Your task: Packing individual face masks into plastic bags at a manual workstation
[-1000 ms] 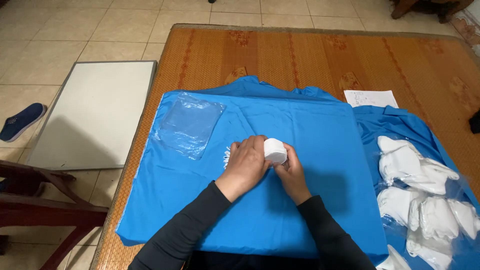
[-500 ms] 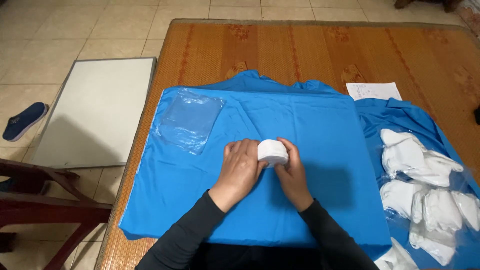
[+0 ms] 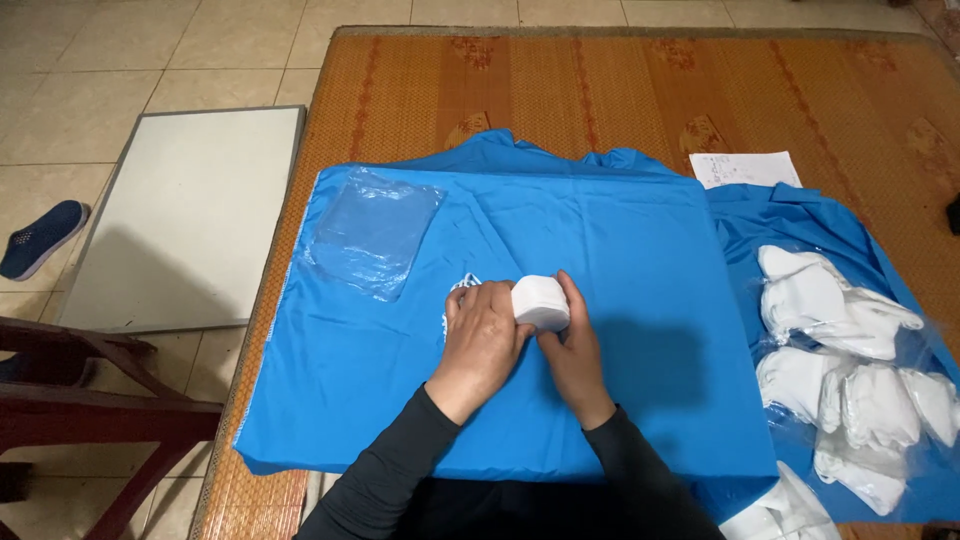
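On the blue cloth [image 3: 620, 260], left of centre, lies a clear plastic bag [image 3: 375, 230], unmoved. The left hand [image 3: 487, 335] and right hand [image 3: 570, 345] still press together mid-cloth, fingers clenched round the white roll [image 3: 540, 302], tighter than a second ago; white bundles [image 3: 850, 370] wait right.

Both arms in long dark sleeves, prob. black; grips bare.
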